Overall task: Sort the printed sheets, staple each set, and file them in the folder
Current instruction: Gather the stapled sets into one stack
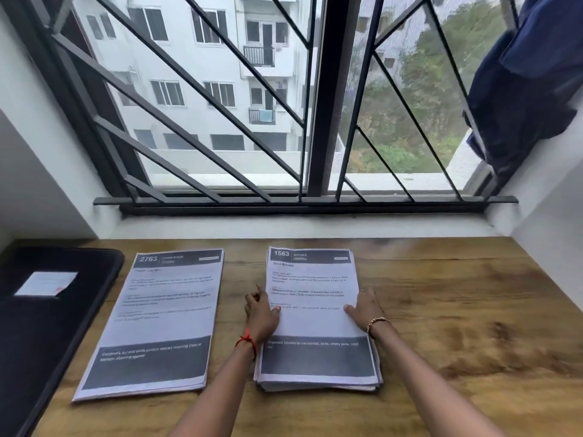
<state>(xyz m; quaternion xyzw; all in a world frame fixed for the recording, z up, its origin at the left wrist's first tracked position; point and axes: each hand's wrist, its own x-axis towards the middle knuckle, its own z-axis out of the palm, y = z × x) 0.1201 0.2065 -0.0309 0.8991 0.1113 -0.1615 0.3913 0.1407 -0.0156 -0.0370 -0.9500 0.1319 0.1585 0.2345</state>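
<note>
Sorting underway: left hand (261, 313) and right hand (362, 307) lie open, flat on the edges of the right stack (315, 326), gripping nothing. Left stack (157, 323) sits well apart. No staples visible; black folder (38, 326), far left, shut.

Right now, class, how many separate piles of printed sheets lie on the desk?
2: the 2763 pile lies left, untouched; the 1563 pile lies right, between both hands.

2 flat printed stacks (315, 313), side by side.
</note>
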